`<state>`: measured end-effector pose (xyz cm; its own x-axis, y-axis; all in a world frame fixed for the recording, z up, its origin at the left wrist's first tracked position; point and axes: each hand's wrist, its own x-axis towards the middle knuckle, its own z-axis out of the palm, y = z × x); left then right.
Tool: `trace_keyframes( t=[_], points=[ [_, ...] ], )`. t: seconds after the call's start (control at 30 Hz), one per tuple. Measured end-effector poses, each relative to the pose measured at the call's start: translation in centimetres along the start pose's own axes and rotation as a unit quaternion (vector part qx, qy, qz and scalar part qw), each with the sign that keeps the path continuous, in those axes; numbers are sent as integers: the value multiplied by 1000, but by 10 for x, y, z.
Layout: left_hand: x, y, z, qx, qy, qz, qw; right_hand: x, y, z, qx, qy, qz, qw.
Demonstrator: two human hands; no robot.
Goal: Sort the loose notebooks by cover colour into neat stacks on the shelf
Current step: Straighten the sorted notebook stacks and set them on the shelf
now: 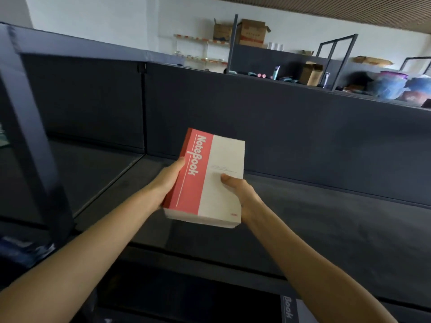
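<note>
Judging by the shelf (326,217), where no stack is seen, sorting is barely begun; red notebooks (210,178) are gripped by the left hand (166,183) and right hand (240,194) above its middle.

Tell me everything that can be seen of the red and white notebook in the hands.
The red and white notebook is thick, with white page edges at its near end; it may be several together. Its paper cover has a red band with white lettering "NoteBook", a darker red spine and a white part with faint print. It is held above the shelf, long side pointing away. The left hand grips the spine side; the right hand holds the right edge, thumb on the white part.
</note>
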<state>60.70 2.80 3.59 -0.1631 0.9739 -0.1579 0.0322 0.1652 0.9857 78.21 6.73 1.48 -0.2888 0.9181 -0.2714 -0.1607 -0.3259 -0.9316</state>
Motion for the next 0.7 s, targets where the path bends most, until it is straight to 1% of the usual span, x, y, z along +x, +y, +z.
trace_keyframes(
  t=[0.07, 0.17, 0.23, 0.43, 0.53, 0.7],
  points=[
    [-2, -7, -17, 2, 17, -25, 1000, 6, 5, 18, -4, -13, 25, 1000],
    [-3, -16, -43, -1, 54, -61, 997, 10, 14, 41, -7, -7, 61, 998],
    [-2, -20, -57, -7, 60, -79, 995, 12, 18, 56, -20, 5, 77, 997],
    [7, -30, -76, 15, 21, -88, 996, 16, 32, 77, -85, 57, 101, 990],
    [9, -35, -76, 19, 11, -105, 994, 12, 35, 78, -96, 74, 111, 986],
    [9, -27, -73, 22, -13, -119, 993, 9, 31, 79, -101, 97, 104, 985]
  ],
)
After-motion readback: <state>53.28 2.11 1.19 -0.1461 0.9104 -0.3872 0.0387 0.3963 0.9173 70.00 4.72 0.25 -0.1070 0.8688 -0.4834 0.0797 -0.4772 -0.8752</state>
